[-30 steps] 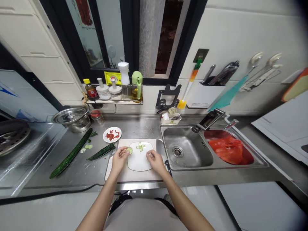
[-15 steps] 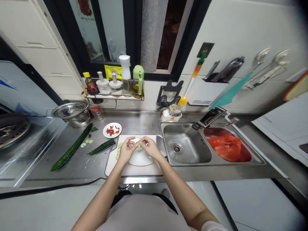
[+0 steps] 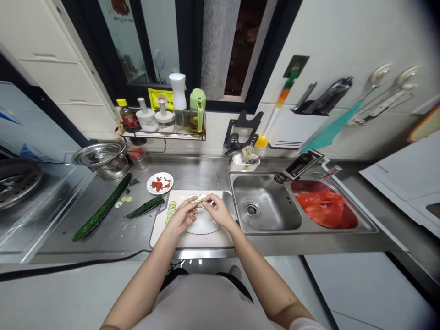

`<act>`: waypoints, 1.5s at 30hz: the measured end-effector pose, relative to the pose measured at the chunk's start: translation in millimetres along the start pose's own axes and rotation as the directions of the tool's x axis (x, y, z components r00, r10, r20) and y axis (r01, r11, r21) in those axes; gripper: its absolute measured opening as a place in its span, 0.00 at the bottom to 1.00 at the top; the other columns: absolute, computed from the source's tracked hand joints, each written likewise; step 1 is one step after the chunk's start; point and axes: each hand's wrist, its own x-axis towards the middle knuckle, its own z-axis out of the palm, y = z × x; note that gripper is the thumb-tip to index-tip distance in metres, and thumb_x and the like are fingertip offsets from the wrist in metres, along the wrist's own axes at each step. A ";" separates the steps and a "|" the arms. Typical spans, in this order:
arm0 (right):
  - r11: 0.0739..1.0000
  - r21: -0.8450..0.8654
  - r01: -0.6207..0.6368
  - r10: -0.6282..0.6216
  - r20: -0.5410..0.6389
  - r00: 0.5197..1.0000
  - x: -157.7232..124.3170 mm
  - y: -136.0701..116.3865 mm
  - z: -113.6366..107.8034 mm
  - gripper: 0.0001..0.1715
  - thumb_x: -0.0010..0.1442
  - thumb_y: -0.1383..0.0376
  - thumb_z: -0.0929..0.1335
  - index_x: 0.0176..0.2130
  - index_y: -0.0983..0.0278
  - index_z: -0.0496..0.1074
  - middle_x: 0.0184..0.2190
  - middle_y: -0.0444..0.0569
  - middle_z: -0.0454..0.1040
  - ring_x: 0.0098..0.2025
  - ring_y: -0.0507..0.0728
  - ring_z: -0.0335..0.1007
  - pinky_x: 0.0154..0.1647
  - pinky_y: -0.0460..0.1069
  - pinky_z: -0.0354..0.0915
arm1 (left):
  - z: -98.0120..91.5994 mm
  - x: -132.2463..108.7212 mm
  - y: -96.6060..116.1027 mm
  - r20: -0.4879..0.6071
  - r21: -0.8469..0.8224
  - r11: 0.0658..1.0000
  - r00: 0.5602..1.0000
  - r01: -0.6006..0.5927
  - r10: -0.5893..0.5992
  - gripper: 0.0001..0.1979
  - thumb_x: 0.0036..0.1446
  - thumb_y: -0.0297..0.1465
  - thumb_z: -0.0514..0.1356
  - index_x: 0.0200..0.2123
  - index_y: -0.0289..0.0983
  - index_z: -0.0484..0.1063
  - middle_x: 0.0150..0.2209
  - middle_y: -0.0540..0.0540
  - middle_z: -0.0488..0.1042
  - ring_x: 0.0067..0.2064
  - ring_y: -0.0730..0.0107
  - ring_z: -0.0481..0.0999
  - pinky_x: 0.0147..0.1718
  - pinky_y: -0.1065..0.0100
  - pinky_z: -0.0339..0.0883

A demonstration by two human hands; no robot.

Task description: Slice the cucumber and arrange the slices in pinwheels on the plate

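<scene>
A white plate (image 3: 205,224) lies on a pale cutting board (image 3: 164,235) at the counter's front edge. My left hand (image 3: 181,217) and my right hand (image 3: 216,210) meet over the plate's far rim, fingers pinched on thin green cucumber slices (image 3: 199,199). A row of cucumber slices (image 3: 170,211) lies on the board left of the plate. A cut cucumber piece (image 3: 145,207) and a long whole cucumber (image 3: 102,207) lie on the steel counter to the left.
A small dish of red chilli bits (image 3: 160,183) sits behind the board. A steel pot (image 3: 101,159) stands at the left, a condiment shelf (image 3: 161,134) on the wall. The sink (image 3: 264,208) lies to the right, with a red basin (image 3: 325,210) beyond it.
Both hands moved from the plate's sides toward its far rim and came together on the slices. A row of slices now shows on the board left of the plate.
</scene>
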 end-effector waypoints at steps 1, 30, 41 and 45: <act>1.000 -0.011 0.003 -0.003 0.016 1.000 -1.1 -0.5 -0.8 0.08 0.59 0.61 0.66 0.33 0.62 0.71 0.33 0.46 0.75 0.38 0.54 0.67 0.37 0.47 0.61 | 0.0 0.3 -0.1 -0.004 0.015 1.000 1.000 -0.011 0.011 0.24 0.47 0.27 0.67 0.50 0.38 0.69 0.33 0.49 0.75 0.25 0.82 0.71 0.19 0.82 0.57; 0.987 -0.148 -0.056 0.079 0.156 0.985 -7.5 28.5 -2.1 0.08 0.54 0.69 0.64 0.26 0.64 0.71 0.24 0.42 0.72 0.28 0.50 0.63 0.32 0.44 0.57 | -1.5 27.2 -32.0 -0.057 0.287 0.925 0.960 -0.248 0.275 0.32 0.33 0.31 0.72 0.46 0.35 0.72 0.25 0.54 0.71 0.24 0.81 0.65 0.25 0.76 0.55; 0.870 -0.461 -0.174 0.278 0.168 0.946 -27.5 69.0 -10.2 0.10 0.56 0.68 0.64 0.29 0.63 0.75 0.23 0.41 0.72 0.28 0.50 0.63 0.31 0.44 0.55 | -14.4 74.9 -74.9 -0.095 0.550 0.822 0.966 -0.149 0.240 0.19 0.41 0.25 0.68 0.40 0.34 0.73 0.23 0.54 0.71 0.26 0.77 0.70 0.32 0.73 0.64; 0.726 -0.672 -0.144 0.317 0.142 0.938 -31.9 71.8 -8.1 0.10 0.59 0.66 0.64 0.32 0.63 0.75 0.29 0.45 0.75 0.34 0.53 0.65 0.35 0.45 0.54 | -15.6 88.3 -80.3 -0.108 0.761 0.642 0.960 -0.087 0.258 0.16 0.45 0.22 0.65 0.40 0.37 0.74 0.25 0.54 0.73 0.29 0.74 0.72 0.35 0.72 0.64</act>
